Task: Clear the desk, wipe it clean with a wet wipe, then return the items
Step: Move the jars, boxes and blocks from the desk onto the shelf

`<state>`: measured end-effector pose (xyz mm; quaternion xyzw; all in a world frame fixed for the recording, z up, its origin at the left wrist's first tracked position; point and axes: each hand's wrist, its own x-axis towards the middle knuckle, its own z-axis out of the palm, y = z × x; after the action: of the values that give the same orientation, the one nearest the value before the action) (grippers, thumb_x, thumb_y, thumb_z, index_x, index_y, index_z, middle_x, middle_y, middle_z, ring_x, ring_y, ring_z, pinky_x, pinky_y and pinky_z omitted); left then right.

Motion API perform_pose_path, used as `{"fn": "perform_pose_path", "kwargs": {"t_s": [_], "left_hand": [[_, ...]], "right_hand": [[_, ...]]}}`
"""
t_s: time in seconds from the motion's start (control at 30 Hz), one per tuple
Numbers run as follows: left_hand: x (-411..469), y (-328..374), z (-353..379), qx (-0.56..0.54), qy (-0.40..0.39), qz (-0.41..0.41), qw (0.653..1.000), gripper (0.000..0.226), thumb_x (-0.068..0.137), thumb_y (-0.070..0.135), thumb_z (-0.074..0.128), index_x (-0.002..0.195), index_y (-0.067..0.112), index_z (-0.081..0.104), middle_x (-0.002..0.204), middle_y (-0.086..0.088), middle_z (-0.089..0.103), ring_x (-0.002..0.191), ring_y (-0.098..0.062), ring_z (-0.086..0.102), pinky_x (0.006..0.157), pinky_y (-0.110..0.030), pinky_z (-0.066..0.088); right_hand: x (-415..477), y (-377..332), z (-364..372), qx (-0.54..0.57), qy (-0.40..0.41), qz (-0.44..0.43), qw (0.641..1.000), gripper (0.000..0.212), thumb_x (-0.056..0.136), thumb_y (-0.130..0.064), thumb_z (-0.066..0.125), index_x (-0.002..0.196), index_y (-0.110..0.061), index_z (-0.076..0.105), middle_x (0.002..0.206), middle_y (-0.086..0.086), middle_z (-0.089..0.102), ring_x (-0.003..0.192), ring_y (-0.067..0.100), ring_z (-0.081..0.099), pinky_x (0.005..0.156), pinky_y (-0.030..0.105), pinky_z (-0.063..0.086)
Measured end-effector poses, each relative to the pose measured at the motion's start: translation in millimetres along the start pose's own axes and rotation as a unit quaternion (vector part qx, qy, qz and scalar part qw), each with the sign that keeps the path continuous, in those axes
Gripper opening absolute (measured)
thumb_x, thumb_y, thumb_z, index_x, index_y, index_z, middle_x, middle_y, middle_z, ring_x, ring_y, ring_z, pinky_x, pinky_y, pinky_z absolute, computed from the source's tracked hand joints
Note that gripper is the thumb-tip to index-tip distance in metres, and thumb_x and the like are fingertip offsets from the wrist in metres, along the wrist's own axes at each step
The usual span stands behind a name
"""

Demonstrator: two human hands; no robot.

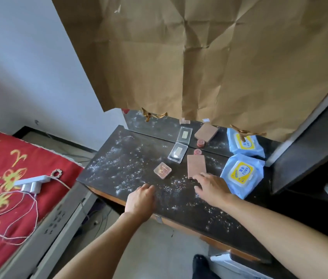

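The dark desk (131, 170) is dusted with white powder. On it lie a small clear square box (162, 170), a clear flat case (177, 152), a small red round cap (197, 151), a pink-brown flat block (196, 166) and a blue wet wipe pack (242, 175). My left hand (140, 198) hovers over the desk's front edge with its fingers curled down, holding nothing. My right hand (211, 187) reaches with spread fingers just at the near end of the pink-brown block, beside the wipe pack.
A mirror (159, 125) behind the desk repeats the items, under a creased brown paper sheet (199, 57). A bed with a red patterned cover (8, 168), a white power strip (32, 183) and cords stands to the left. A dark shelf unit (310, 154) stands at the right.
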<state>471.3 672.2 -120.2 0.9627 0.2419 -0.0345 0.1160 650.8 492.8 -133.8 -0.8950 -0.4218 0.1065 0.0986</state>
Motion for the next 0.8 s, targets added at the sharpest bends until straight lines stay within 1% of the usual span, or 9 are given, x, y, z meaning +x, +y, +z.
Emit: {"fn": "perform_pose_path", "kwargs": {"t_s": [0.13,0.23,0.33,0.43,0.5,0.6,0.67,0.73,0.8], "left_hand": [[12,-24,13,-0.019,-0.018,-0.022,0.999,0.023,0.090,0.029,0.044,0.108,0.022,0.057,0.109,0.004,0.059,0.098,-0.022,0.060,0.076,-0.034,0.048],[33,-40,21,-0.019,-0.040,-0.034,0.998,0.022,0.090,0.027,0.044,0.108,0.022,0.057,0.110,0.004,0.059,0.098,-0.022,0.060,0.075,-0.034,0.049],[59,-51,28,-0.024,-0.068,-0.052,0.996,0.021,0.092,0.029,0.043,0.106,0.020,0.056,0.109,0.002,0.059,0.098,-0.023,0.059,0.075,-0.036,0.050],[89,-55,36,-0.023,-0.094,-0.045,0.994,0.021,0.093,0.031,0.044,0.106,0.019,0.055,0.107,0.000,0.059,0.098,-0.024,0.059,0.075,-0.036,0.049],[110,-56,41,-0.032,-0.099,-0.046,0.994,0.021,0.092,0.031,0.045,0.106,0.019,0.055,0.106,0.000,0.059,0.097,-0.025,0.059,0.074,-0.036,0.049],[134,-55,50,-0.041,-0.115,-0.052,0.991,0.024,0.092,0.032,0.047,0.111,0.019,0.054,0.109,0.000,0.057,0.098,-0.024,0.058,0.074,-0.035,0.049],[145,-54,56,-0.042,-0.130,-0.048,0.990,0.028,0.091,0.035,0.049,0.115,0.021,0.054,0.112,-0.001,0.054,0.101,-0.023,0.056,0.075,-0.036,0.050],[155,-53,63,-0.034,-0.139,-0.038,0.989,0.033,0.090,0.039,0.052,0.117,0.020,0.052,0.112,-0.001,0.051,0.103,-0.023,0.053,0.075,-0.036,0.050],[161,-51,68,-0.025,-0.143,-0.020,0.989,0.045,0.087,0.046,0.057,0.123,0.021,0.049,0.114,-0.002,0.048,0.106,-0.023,0.050,0.077,-0.036,0.049]], "right_hand": [[51,-8,9,-0.002,-0.020,0.013,1.000,0.029,0.088,-0.033,0.051,0.115,-0.024,0.054,0.115,-0.004,0.060,0.100,0.026,0.061,0.076,0.035,0.048],[101,-9,16,0.010,-0.018,0.038,0.999,0.034,0.087,-0.034,0.055,0.118,-0.021,0.053,0.118,0.002,0.059,0.100,0.027,0.059,0.074,0.035,0.047],[149,-6,26,0.011,-0.019,0.069,0.997,0.034,0.085,-0.035,0.058,0.114,-0.018,0.052,0.116,0.006,0.057,0.101,0.028,0.056,0.071,0.034,0.043],[190,0,37,-0.008,-0.031,0.072,0.997,0.046,0.081,-0.043,0.062,0.119,-0.019,0.049,0.125,0.008,0.051,0.113,0.029,0.047,0.081,0.039,0.043],[211,4,42,-0.019,-0.039,0.069,0.997,0.057,0.078,-0.050,0.063,0.124,-0.023,0.045,0.130,0.006,0.048,0.117,0.029,0.043,0.084,0.040,0.042],[223,5,53,-0.035,-0.061,0.058,0.996,0.064,0.077,-0.059,0.060,0.131,-0.031,0.041,0.138,0.005,0.041,0.122,0.029,0.039,0.086,0.042,0.041],[222,5,62,-0.045,-0.066,0.039,0.996,0.063,0.078,-0.061,0.057,0.132,-0.033,0.044,0.140,0.008,0.036,0.125,0.029,0.033,0.089,0.043,0.042],[219,7,66,-0.045,-0.060,0.030,0.997,0.060,0.077,-0.061,0.057,0.129,-0.034,0.049,0.138,0.008,0.036,0.124,0.029,0.033,0.089,0.043,0.042],[215,10,67,-0.039,-0.063,0.027,0.997,0.060,0.074,-0.062,0.060,0.126,-0.033,0.051,0.134,0.009,0.039,0.120,0.030,0.034,0.089,0.042,0.041]]}}
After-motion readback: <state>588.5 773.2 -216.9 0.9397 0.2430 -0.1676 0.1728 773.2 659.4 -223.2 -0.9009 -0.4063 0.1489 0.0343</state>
